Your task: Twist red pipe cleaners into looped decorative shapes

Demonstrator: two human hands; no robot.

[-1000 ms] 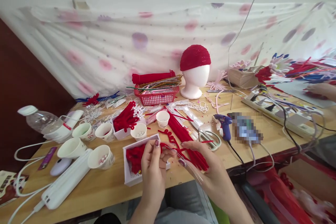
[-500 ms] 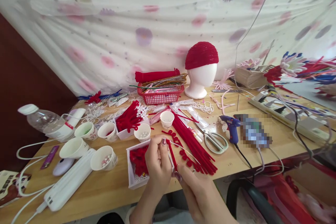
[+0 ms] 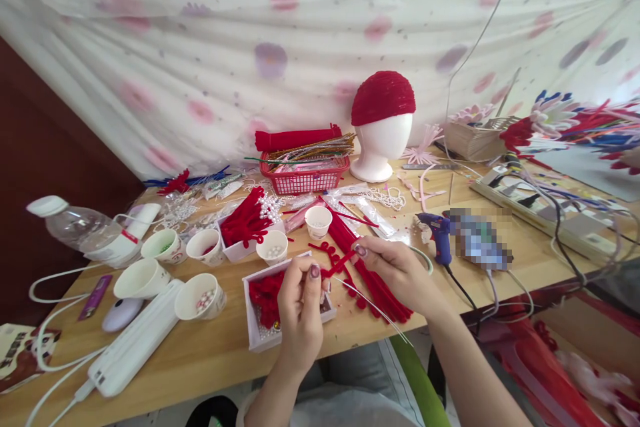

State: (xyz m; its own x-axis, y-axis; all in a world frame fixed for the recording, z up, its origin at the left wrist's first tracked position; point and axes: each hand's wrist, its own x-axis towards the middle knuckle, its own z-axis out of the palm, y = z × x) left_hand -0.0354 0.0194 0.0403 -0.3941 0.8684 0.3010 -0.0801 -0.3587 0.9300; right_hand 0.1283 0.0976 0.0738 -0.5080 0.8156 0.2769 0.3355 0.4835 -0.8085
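Observation:
My left hand [image 3: 303, 303] pinches one end of a red pipe cleaner [image 3: 341, 265] between thumb and fingers. The other end is in the fingertips of my right hand [image 3: 403, 273], and the strip slants up between them. Thin white wires [image 3: 375, 310] run from my left fingers down to the right, their ends loose. Under the hands lie a bundle of straight red pipe cleaners [image 3: 387, 297] and a curled red strip [image 3: 327, 252]. A white box [image 3: 265, 341] with red fuzzy pieces and beads stands behind my left hand. My right hand partly covers the scissors [image 3: 425, 259].
Paper cups, one with pinkish beads [image 3: 200, 297], stand left beside a white power strip [image 3: 135, 340] and a bottle [image 3: 85, 230]. A red basket [image 3: 306, 180] and a foam head [image 3: 384, 147] are at the back. A blue glue gun [image 3: 440, 237] lies right.
My right hand has moved up and to the right, drawing the red pipe cleaner out to that side. The white wires now point down to the right. My left hand has barely moved.

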